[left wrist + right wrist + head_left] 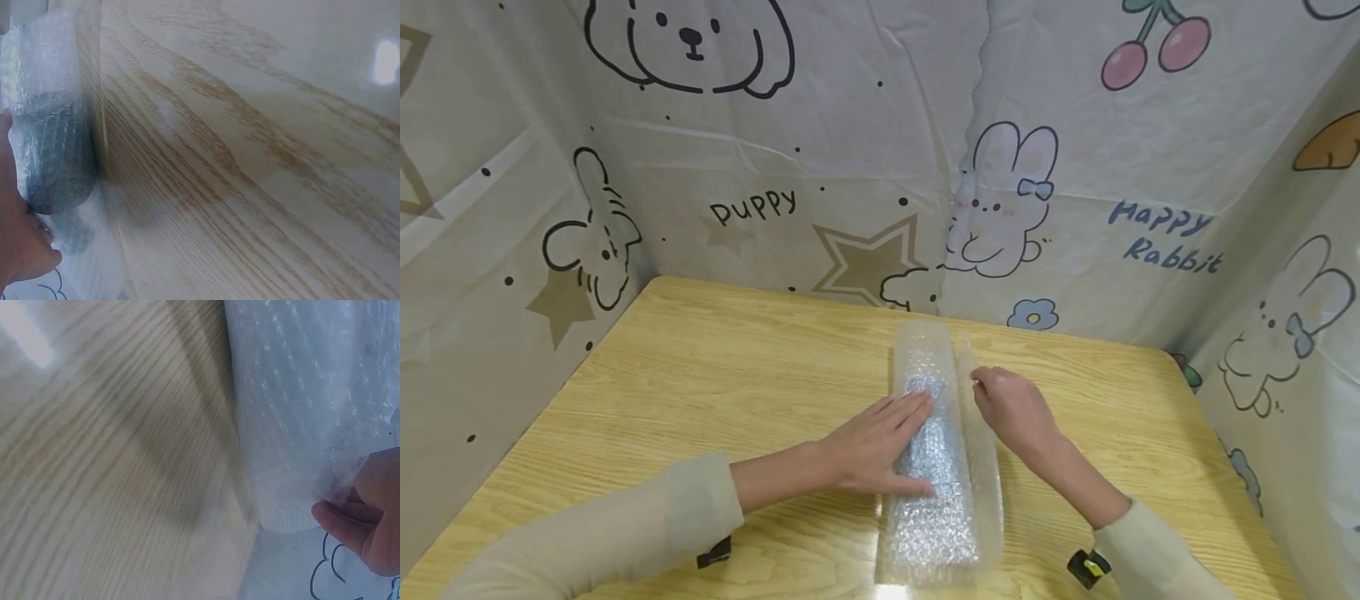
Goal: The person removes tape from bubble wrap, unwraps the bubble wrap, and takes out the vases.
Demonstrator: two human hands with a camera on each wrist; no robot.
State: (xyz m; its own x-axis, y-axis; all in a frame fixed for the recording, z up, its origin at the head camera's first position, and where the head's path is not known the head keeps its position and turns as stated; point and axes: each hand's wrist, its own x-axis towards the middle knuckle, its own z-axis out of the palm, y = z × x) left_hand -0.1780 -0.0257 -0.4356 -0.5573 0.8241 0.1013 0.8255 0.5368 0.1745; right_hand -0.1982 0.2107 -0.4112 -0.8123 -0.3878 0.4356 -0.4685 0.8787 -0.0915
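Note:
A long bundle of clear bubble wrap (934,529) lies lengthwise on the wooden table. Through its layers shows a dark, rounded object (57,150), bluish in the head view; its kind is blurred by the bubbles. My left hand (880,446) rests flat on top of the bundle, fingers extended and thumb spread. On the right side, my right hand (1018,417) pinches the loose edge of the bubble wrap between thumb and curled fingers, holding that flap raised along the bundle. The right wrist view shows the pinched sheet (300,425) close up.
Around the bundle spreads the light wood table (737,358). A printed cloth (850,125) with cartoon animals hangs behind the back edge and along both sides. Dark wrist straps show below both sleeves.

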